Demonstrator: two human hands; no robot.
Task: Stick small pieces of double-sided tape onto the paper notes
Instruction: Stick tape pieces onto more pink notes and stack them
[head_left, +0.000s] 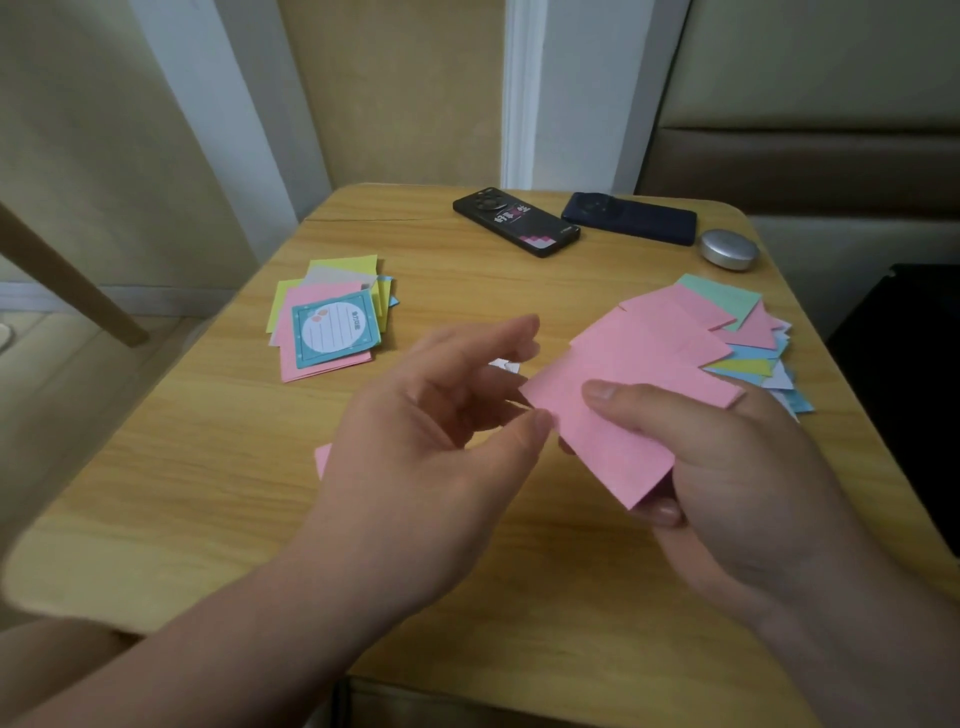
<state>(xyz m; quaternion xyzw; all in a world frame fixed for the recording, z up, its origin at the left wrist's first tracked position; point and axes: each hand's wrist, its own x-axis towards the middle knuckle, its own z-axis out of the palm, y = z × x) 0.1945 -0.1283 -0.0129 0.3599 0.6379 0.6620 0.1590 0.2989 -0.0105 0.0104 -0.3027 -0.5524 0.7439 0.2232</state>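
My right hand (727, 483) holds a pink paper note (613, 415) above the table, thumb on top and fingers underneath. My left hand (441, 431) hovers just left of it, thumb tip touching the note's left corner, fingers loosely spread. A small whitish piece, perhaps tape (506, 365), shows on the table behind my left fingers. A fanned pile of pink, green, blue and yellow notes (727, 332) lies at the right. Another stack of notes (327, 317), topped by a teal printed one, lies at the left. A pink corner (323, 457) peeks from under my left hand.
Two dark phones (517, 222) (631, 217) and a round silver tin (729, 250) lie along the far edge of the wooden table (208, 493). A padded seat back stands behind at the right, a wooden chair leg at the far left.
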